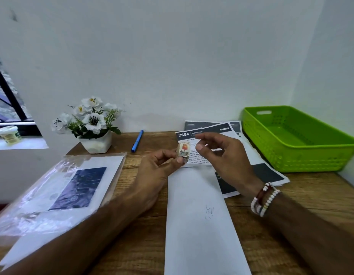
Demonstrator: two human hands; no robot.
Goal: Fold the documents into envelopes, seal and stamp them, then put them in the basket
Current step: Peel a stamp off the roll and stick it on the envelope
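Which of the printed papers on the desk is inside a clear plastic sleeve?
The sheet with the dark blue panel, at the desk's left side. The black-headed documents by the green basket lie bare.

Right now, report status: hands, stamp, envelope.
Left hand pinching stamp; right hand open beside it. Envelope flat below, unstamped. Basket empty.

We see a soft, even, fairly bright scene; cool daylight enters at the window [7,100] on the left, bleaching its sill. Shadows on the desk [303,197] are faint. Glare streaks the plastic sleeve [53,187], which is smeared and blurred. Wide-angle distortion bends the edges, and our forearms look soft near the bottom.
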